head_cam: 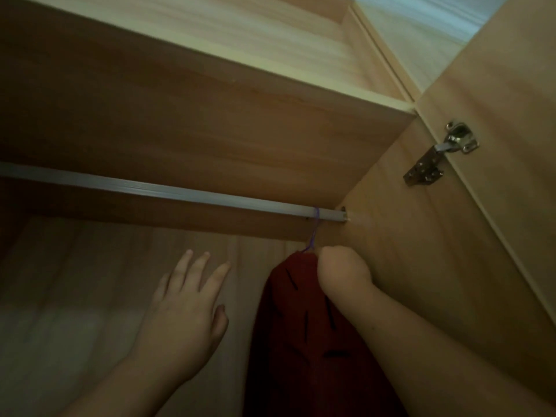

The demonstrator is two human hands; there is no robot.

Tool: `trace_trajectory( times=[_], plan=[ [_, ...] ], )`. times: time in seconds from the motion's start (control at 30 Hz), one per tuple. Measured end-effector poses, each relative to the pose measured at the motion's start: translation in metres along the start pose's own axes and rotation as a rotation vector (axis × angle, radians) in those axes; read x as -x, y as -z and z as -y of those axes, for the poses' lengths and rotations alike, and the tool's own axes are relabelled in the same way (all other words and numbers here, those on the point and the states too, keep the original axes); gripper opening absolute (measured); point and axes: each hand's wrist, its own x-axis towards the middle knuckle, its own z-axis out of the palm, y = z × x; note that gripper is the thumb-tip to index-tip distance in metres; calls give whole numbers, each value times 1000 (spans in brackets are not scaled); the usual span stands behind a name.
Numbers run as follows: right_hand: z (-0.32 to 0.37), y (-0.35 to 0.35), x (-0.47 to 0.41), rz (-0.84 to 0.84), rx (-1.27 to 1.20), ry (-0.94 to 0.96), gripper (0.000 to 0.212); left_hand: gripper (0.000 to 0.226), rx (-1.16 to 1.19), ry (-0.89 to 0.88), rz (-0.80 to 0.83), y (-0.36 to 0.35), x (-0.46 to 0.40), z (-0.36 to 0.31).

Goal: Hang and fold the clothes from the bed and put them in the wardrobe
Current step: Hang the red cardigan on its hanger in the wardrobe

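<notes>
- I see the inside of the wardrobe (451, 266), camera tilted up; using the hanging rail (180, 191) as landmark.
- Rail runs from the left edge to the right side panel, just under the top shelf board (210, 130).
- Purple hanger hook (316, 216) is looped over the rail at its far right end, just beside the side panel.
- Red garment (301, 326) hangs straight below that hook, under the rail's right end, dark short dashes printed on it.
- My right hand (343, 275) is below the rail's right end, closed into a fist at the top of the red garment, right where the hook wire meets the cloth. It touches the garment's upper right shoulder; looks clamped on the hanger neck or the cloth, I cannot tell which.
- Right forearm crosses in front of the garment's right side, hiding it.
- My left hand (186, 311) is below the rail's middle, left of the garment, fingers spread and apart, holding nothing. Small gap between its thumb and the garment's left edge, not touching.
- Metal hinge (442, 155) sits above and right of the rail's end, on the door (511, 145) joint.
- Dim light, lower garment fades to dark.
</notes>
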Motion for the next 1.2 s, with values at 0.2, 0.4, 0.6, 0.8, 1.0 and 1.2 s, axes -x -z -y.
trace_trajectory(
  times=[0.2, 0.4, 0.6, 0.8, 1.0, 1.2],
  plan=[
    [15, 33, 7, 3, 106, 33, 27, 64, 41, -8, -20, 18, 3, -5],
    [17, 59, 21, 38, 296, 36, 31, 65, 88, -5, 2, 32, 19, 0],
    [13, 72, 57, 6, 418, 70, 69, 68, 166, -30, 90, 36, 54, 1],
    [13, 87, 135, 49, 407, 162, 72, 70, 357, -25, 101, 67, 72, -38],
    [-1, 118, 247, 25, 235, 180, 72, 72, 452, -28, 181, 122, 120, -86],
    [-37, 173, 380, 47, 113, 85, 68, 73, 551, -6, 346, 194, 205, -149]
  ],
)
